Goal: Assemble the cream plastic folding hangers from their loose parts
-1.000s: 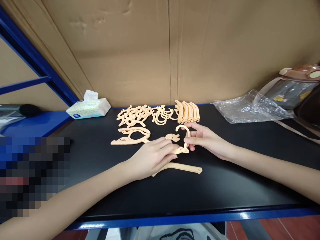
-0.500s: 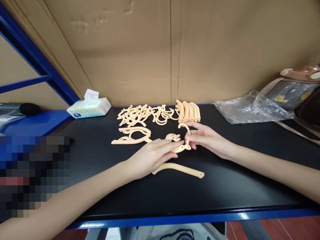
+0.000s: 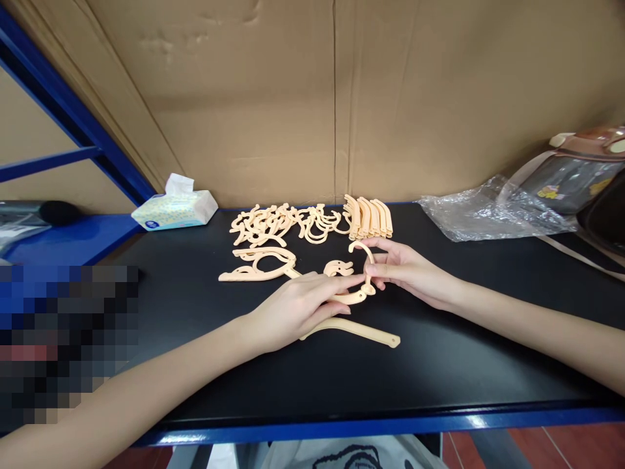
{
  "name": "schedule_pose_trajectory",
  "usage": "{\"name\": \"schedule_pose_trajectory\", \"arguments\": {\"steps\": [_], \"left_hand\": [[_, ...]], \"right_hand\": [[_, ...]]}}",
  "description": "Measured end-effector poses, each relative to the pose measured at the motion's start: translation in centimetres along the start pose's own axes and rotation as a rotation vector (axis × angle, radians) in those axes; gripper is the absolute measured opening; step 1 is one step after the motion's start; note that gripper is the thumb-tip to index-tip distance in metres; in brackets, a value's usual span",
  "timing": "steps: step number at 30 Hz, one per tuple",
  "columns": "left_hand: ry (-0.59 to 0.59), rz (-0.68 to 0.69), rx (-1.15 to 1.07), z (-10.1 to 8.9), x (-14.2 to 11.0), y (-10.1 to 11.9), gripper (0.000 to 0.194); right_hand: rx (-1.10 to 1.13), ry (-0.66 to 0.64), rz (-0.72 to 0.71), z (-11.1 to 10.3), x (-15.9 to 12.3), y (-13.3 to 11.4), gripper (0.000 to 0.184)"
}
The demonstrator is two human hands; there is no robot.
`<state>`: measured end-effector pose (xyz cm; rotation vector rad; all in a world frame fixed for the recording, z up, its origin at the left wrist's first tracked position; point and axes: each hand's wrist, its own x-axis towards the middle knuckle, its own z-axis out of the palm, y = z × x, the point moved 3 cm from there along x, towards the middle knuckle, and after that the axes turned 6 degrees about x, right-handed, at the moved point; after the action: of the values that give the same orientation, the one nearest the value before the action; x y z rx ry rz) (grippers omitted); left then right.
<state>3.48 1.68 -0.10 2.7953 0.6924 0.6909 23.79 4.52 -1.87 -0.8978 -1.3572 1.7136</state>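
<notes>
Between thumb and fingers of my right hand (image 3: 410, 270) is a cream plastic hanger hook (image 3: 372, 255), held upright with its curl at the top. My left hand (image 3: 295, 309) grips a small curved hanger piece (image 3: 352, 298) that meets the hook's base; the left fingers hide much of it. Whether the two are joined I cannot tell. In front of my left hand lies a long hanger arm (image 3: 368, 330), partly under the thumb side. Small curved pieces (image 3: 336, 268) rest just behind the fingers. A folded hanger (image 3: 256, 276) lies to the left.
Along the back of the black tabletop (image 3: 439, 384) are a heap of curved hanger parts (image 3: 266, 223) and a stack of hanger arms (image 3: 367, 220). A tissue pack (image 3: 176, 210) stands back left. Clear plastic wrap (image 3: 488, 212) and a bottle (image 3: 561, 179) are at right.
The hook and the curved piece have shifted slightly right and down. My left fingers have slid a little toward the hook, and more of the curved piece shows beneath them.
</notes>
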Motion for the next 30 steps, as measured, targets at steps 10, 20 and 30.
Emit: {"name": "schedule_pose_trajectory", "arguments": {"steps": [10, 20, 30], "left_hand": [[0.051, 0.053, -0.036, 0.31, 0.04, 0.14, 0.034], [0.011, 0.048, -0.084, 0.46, 0.10, 0.39, 0.028], [-0.027, 0.038, -0.093, 0.29, 0.29, 0.49, 0.024]], "right_hand": [[-0.086, -0.043, -0.009, 0.22, 0.02, -0.10, 0.050], [-0.116, -0.086, -0.050, 0.20, 0.25, 0.30, 0.046], [-0.123, -0.060, -0.094, 0.68, 0.28, 0.26, 0.043]]}}
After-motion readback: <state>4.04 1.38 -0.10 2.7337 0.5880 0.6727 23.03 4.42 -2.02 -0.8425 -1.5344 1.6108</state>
